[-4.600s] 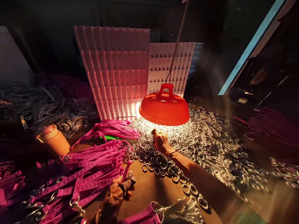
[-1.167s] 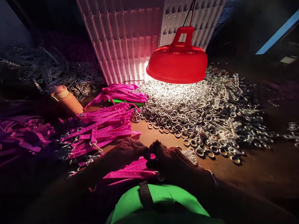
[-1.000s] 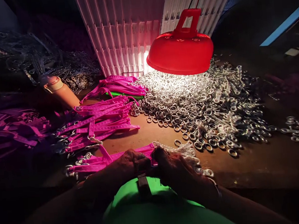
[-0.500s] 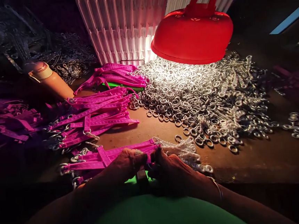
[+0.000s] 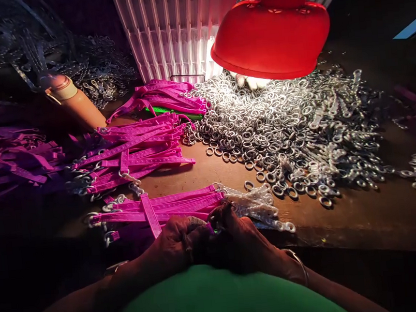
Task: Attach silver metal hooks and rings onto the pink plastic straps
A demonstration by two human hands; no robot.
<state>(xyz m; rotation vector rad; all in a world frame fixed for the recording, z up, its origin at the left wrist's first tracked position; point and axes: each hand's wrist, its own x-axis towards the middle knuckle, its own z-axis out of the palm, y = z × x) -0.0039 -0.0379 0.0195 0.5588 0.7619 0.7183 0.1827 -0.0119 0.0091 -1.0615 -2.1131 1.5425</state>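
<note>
Close to my body, at the front edge of the table, both hands are closed and nearly touching. My left hand [image 5: 182,238] grips a pink strap [image 5: 150,217], which runs up to pale metal rings [image 5: 132,182]. A bit of pink shows between the two hands. My right hand [image 5: 242,235] is pinched shut, its fingertips dark and shadowed; what they hold is hidden. Just beyond lies a bundle of pink straps [image 5: 183,201] with rings at its left end and pale chain-like pieces [image 5: 255,200] at its right.
A large heap of metal rings [image 5: 281,120] lies under a red lamp [image 5: 274,38]. Another person's fingertips [image 5: 252,81] show in the heap beneath it. More pink straps [image 5: 149,146] are piled left of the rings, near an orange bottle [image 5: 82,108]. A ribbed pale panel [image 5: 168,33] stands behind.
Both hands have drawn closer together, and the dark block seen below them is now hidden. Fingertips have appeared under the lamp. The whole view has shifted slightly.
</note>
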